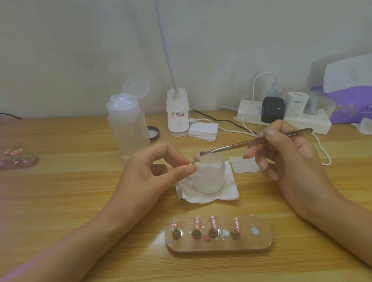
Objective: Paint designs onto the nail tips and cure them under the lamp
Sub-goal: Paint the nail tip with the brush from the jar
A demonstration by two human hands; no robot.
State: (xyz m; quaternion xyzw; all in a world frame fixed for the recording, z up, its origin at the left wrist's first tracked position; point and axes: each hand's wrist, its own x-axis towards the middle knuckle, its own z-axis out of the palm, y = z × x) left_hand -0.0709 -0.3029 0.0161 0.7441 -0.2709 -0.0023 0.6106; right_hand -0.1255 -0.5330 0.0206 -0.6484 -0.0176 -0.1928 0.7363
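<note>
Table (75, 216), wood, carries everything. The gooseneck lamp (177, 112) stands at the back edge, well apart from the work, and a cable runs from it toward the power strip (312, 119). Risk: a carry to the lamp passes near the clear bottle (128, 127), whose flip lid is open. A knock would tip it and likely spill it.

The frosted jar (210, 176), lidless, sits on a paper napkin (229, 193) at centre. The holder board (220, 247) lies nearest the person, between the forearms. Four nail tips (213, 222) stand on it and one magnet spot (255, 230) is bare. Risk: a forearm drawn back could brush them, and uncured paint would smear.

The left hand (147, 172) pinches the small metal stand of a single nail tip (196, 156) between thumb and forefinger, just over the jar's rim. The right hand (288, 155) grips a brush (256, 141) pen-fashion. The hands are apart and meet only where the bristles reach the tip. Touching or just short: cannot tell.

Risks, judged:
- The pinch looks light on a tiny stand. A slip drops the tip into the open jar.
- Whether the wrists rest on the table cannot be told. Unsupported, tremor would blur the design.
- Overloaded bristles may flood the tip's edge.
</note>
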